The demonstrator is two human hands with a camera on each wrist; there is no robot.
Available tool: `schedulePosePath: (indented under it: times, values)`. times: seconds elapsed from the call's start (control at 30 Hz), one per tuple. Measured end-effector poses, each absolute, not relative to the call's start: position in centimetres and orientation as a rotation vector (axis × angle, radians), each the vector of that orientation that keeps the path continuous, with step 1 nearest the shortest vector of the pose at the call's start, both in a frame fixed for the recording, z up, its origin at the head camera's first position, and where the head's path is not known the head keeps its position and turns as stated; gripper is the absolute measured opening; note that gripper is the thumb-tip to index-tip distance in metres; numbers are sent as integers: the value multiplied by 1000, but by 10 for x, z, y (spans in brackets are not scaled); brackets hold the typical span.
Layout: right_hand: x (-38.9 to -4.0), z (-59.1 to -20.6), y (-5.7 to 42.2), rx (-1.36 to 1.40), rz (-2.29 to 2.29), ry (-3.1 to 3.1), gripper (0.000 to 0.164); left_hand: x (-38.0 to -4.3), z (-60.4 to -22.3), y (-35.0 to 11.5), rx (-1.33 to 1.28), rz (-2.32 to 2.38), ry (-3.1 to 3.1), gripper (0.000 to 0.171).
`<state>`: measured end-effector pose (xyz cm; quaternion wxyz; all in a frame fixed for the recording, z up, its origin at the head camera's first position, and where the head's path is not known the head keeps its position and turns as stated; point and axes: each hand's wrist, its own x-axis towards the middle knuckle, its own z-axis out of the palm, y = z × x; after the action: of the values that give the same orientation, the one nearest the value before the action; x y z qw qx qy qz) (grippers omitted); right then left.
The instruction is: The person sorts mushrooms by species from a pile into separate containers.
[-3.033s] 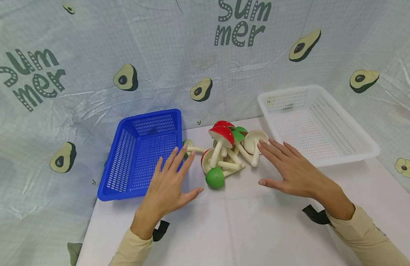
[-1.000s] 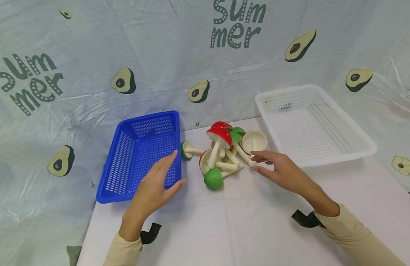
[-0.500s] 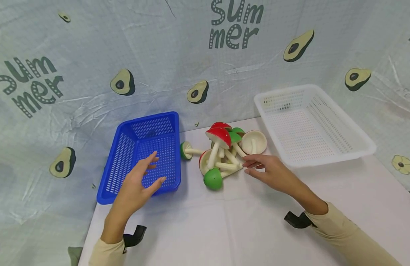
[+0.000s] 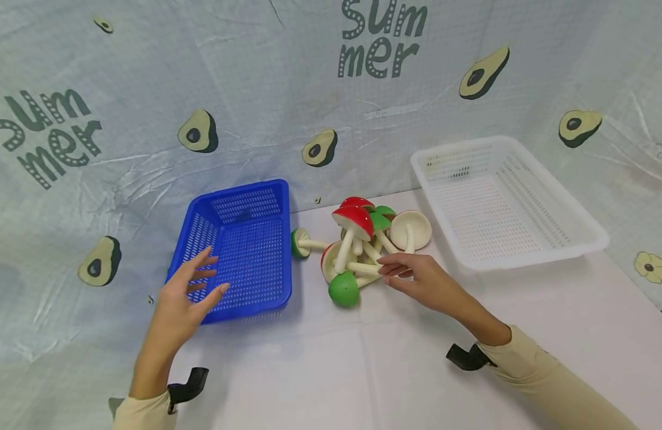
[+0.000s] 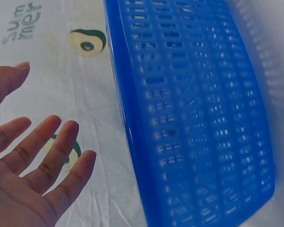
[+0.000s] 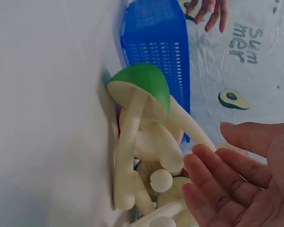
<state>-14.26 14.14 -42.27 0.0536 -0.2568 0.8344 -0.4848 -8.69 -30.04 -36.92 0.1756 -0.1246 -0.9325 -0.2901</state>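
Observation:
Toy mushrooms with red caps and green caps lie heaped mid-table, their pale stems crossing. One green-capped mushroom lies apart beside the blue basket, and an upturned mushroom shows its cream underside at the heap's right. My right hand hovers at the stems on the heap's right side, fingers loosely bent and holding nothing; whether it touches one I cannot tell. My left hand is over the basket's near left side, fingers spread. In the left wrist view that hand holds nothing.
A white perforated basket stands at the right rear of the white-covered table. Behind everything hangs a cloth printed with avocados and lettering. Black mounts sit at both wrists.
My left hand has moved left and nearer, from beside the mushrooms across the blue basket. My right hand has moved left to the stems, its fingers bending. The mushrooms stay put.

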Motion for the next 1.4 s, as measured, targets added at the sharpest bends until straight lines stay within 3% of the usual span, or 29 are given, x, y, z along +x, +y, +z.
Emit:
schedulePosePath:
  times: [0.77, 1.4]
  values:
    - [-159, -426, 116, -552, -1606, 2460, 49, -97, -378, -363, 224, -954, -2628, 63]
    - [-166, -413, 88, -419, -1682, 2278, 55, -122, -385, -404, 399, -1105, -2850, 69]
